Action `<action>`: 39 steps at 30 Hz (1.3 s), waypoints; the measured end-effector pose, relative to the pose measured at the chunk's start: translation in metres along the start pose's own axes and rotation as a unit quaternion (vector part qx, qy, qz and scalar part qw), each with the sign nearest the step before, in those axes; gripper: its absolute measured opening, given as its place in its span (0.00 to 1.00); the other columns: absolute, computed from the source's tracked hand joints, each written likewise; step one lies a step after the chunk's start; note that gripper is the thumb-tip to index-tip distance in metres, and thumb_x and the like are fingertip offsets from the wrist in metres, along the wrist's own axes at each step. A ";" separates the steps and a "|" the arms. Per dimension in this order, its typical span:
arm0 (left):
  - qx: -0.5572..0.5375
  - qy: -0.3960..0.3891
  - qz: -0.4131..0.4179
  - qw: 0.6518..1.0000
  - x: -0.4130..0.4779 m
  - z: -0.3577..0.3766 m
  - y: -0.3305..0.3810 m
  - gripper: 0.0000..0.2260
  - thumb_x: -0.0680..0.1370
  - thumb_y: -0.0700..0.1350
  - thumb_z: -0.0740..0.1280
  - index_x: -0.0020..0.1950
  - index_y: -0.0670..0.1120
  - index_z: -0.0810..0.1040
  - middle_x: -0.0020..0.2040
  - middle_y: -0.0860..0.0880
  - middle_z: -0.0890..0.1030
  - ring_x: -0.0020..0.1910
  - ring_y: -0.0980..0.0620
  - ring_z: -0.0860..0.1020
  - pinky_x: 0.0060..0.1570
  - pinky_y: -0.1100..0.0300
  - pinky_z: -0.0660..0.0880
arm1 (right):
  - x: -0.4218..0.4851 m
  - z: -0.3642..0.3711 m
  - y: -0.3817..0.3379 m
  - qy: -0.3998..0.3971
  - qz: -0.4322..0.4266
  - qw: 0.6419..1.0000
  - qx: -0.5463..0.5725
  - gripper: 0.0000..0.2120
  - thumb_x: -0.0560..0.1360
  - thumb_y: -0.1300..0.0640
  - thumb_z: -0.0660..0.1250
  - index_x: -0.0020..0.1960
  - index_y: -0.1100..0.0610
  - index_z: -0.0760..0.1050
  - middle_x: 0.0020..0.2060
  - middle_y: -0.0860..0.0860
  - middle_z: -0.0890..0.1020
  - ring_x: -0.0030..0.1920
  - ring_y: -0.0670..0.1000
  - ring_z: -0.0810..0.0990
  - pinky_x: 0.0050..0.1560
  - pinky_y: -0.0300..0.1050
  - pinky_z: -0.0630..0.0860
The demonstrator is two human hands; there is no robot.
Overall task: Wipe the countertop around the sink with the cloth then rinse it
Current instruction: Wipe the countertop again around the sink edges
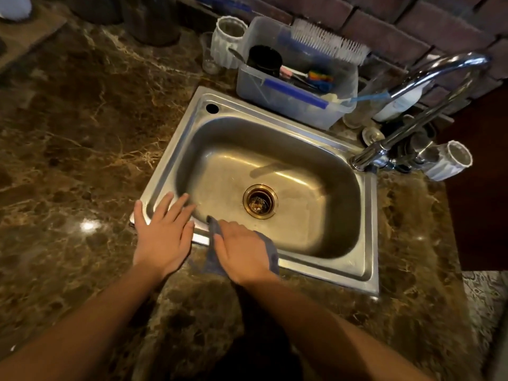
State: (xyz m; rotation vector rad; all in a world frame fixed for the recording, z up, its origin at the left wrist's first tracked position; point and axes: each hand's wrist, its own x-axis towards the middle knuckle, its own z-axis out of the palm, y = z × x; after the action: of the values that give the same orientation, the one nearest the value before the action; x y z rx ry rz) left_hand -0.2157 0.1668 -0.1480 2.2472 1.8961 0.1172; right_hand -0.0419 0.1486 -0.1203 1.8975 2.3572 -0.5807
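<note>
Our left hand (162, 239) lies flat on the near-left corner of the sink (368, 243). Its fingers (177, 206) are straight and spread wide, holding nothing. The palm sits on the steel rim and the fingertips reach over the lip toward the basin.

Our right hand (242, 250) is just beside it, palm down on the cloth (211, 257). Its fingers lie loosely extended on top of the fabric, pressing it rather than pinching it. The thumb lies along the cloth's left side.

The cloth is blue-grey and draped across the sink's near rim. Part of it lies on the brown marble surface (82, 119) at the near edge, and one corner pokes up past the fingertips into the basin. Fabric also shows on the right of the hand, on the rim.

The basin looks dry to us, with the brass-coloured drain (259, 200) in the middle of its floor.

The chrome faucet (428, 78) is mounted at the sink's right far corner, and its spout arches toward the brick wall (412, 20).

A clear plastic tub (288, 105) sits touching the sink's far rim and holds utensils. A white-bristle brush (330, 42) lies across its top. A white ribbed cup (228, 42) stands just left of the tub.

A glass (448, 160) lies tilted on its side at the surface's right edge, next to the faucet base.
</note>
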 end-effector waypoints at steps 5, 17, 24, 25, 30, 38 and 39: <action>-0.005 0.001 -0.010 1.000 0.001 0.000 0.000 0.24 0.79 0.55 0.46 0.67 0.51 0.75 0.72 0.52 0.71 0.74 0.50 0.62 0.70 0.45 0.33 | -0.077 -0.023 0.114 0.011 0.015 1.000 0.006 0.18 0.81 0.49 0.51 0.67 0.52 0.70 0.58 0.51 0.79 0.57 0.54 0.77 0.56 0.48 0.71; -0.007 0.027 -0.006 1.000 -0.002 0.000 0.004 0.24 0.79 0.54 0.47 0.66 0.49 0.76 0.71 0.49 0.72 0.74 0.48 0.63 0.69 0.49 0.32 | -0.047 -0.003 0.030 0.092 0.009 0.993 0.067 0.17 0.79 0.54 0.57 0.66 0.54 0.70 0.57 0.52 0.79 0.56 0.54 0.75 0.58 0.52 0.71; 0.010 -0.011 0.009 1.000 -0.005 0.007 0.048 0.25 0.79 0.55 0.48 0.64 0.46 0.78 0.71 0.44 0.73 0.72 0.38 0.64 0.69 0.37 0.49 | -0.100 0.001 0.110 0.054 -0.060 0.997 0.013 0.26 0.79 0.49 0.54 0.77 0.53 0.59 0.74 0.51 0.65 0.74 0.51 0.59 0.72 0.47 0.52; 0.019 -0.033 0.058 0.998 -0.007 0.010 0.069 0.26 0.79 0.57 0.47 0.65 0.48 0.77 0.71 0.45 0.72 0.73 0.39 0.64 0.70 0.36 0.48 | -0.116 0.001 0.135 0.054 -0.038 0.998 -0.003 0.27 0.79 0.48 0.53 0.77 0.51 0.58 0.75 0.50 0.64 0.75 0.50 0.58 0.72 0.48 0.52; 0.030 -0.095 0.152 0.983 -0.025 0.030 0.165 0.27 0.78 0.67 0.47 0.70 0.57 0.72 0.74 0.50 0.68 0.75 0.44 0.62 0.71 0.38 0.40 | -0.180 0.003 0.223 0.055 0.122 0.990 -0.040 0.27 0.79 0.46 0.51 0.78 0.44 0.54 0.77 0.45 0.54 0.77 0.47 0.47 0.74 0.54 0.43; 0.033 -0.111 0.107 0.987 -0.025 0.038 0.169 0.31 0.77 0.70 0.44 0.64 0.56 0.78 0.57 0.52 0.82 0.60 0.46 0.77 0.63 0.38 0.62 | -0.115 -0.020 0.251 0.081 0.184 0.979 -0.022 0.29 0.79 0.44 0.42 0.78 0.49 0.58 0.78 0.48 0.53 0.78 0.54 0.45 0.75 0.59 0.45; 0.026 -0.098 0.109 0.989 -0.027 0.038 0.171 0.32 0.77 0.70 0.44 0.63 0.55 0.78 0.55 0.52 0.82 0.57 0.46 0.78 0.62 0.40 0.63 | -0.098 -0.027 0.261 0.084 0.189 0.978 -0.038 0.28 0.79 0.45 0.44 0.77 0.50 0.59 0.78 0.49 0.54 0.78 0.55 0.46 0.75 0.60 0.46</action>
State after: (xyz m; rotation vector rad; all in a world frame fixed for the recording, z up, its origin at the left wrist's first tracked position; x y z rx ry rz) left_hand -0.0483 0.1098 -0.1486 2.3951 1.5695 -0.1196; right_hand 0.2354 0.1112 -0.1340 2.3538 1.9830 -0.3035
